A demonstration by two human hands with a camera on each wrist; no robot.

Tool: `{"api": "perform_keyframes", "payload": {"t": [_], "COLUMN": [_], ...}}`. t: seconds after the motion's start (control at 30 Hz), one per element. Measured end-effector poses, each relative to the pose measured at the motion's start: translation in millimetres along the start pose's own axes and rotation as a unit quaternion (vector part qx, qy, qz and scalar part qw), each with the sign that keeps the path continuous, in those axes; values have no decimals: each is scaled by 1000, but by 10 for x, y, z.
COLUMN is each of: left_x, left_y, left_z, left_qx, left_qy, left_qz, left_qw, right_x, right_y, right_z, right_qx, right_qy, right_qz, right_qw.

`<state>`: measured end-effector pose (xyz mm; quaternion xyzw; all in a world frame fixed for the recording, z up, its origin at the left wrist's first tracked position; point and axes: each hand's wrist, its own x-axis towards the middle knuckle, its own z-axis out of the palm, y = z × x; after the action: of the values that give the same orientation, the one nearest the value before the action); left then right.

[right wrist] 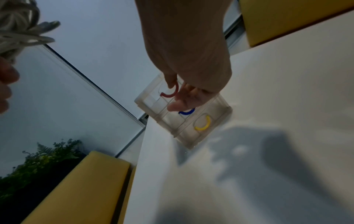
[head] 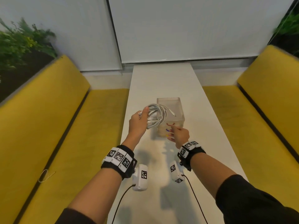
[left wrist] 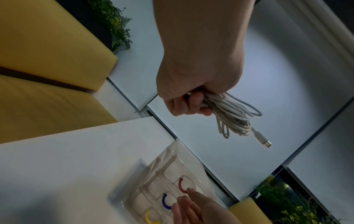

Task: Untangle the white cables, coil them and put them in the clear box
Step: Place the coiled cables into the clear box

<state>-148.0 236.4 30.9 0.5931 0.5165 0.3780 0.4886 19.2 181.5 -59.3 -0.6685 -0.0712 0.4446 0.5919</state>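
- Benches in yellow upholstery flank both sides, with green plants behind their backs
- Table, white and narrow, runs away between the benches and carries the clear box
- Clear box stands on the table ahead of the hands; it is a small drawer unit with three stacked fronts, and the wrist views show red, blue and yellow curved handles on them
- Coiled white cables, a loose bundle of many loops, hang in the air just left of the box and partly in front of it, not yet inside; one USB-C plug dangles free from the bundle
- Left hand is closed in a fist around one side of the coil, thumb and fingers wrapped over the strands
- Right hand is at the box front, one finger hooked into the red handle of the top drawer, the other fingers loosely spread near the blue one
- Risk, as I judge it: the light box may slide or tip toward the person when the drawer is pulled, since nothing braces it
- Risk: the coil is held at one side only, so loops could spring apart or the loose plug catch the drawer edge on the way in
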Motion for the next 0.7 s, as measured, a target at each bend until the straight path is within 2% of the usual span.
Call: {"api": "perform_keyframes", "payload": {"t": [0.4,0.57,0.7], "left_x": [-19,-33,27], "left_y": [78,75,-4], "left_z": [-57,-60,-8], "left_qx": [8,23,93], "left_qy": [-8,-20,-29], "left_qz": [-6,-4,10], "left_qw": [1000,1000,995], "right_x": [8,10,-36], "right_y": [7,-37,-3], "right_z": [167,80,-40], "right_qx": [87,107,125], "right_qy": [43,0,-40], "right_qz": [21,53,93], "right_qw": [995,993,987]}}
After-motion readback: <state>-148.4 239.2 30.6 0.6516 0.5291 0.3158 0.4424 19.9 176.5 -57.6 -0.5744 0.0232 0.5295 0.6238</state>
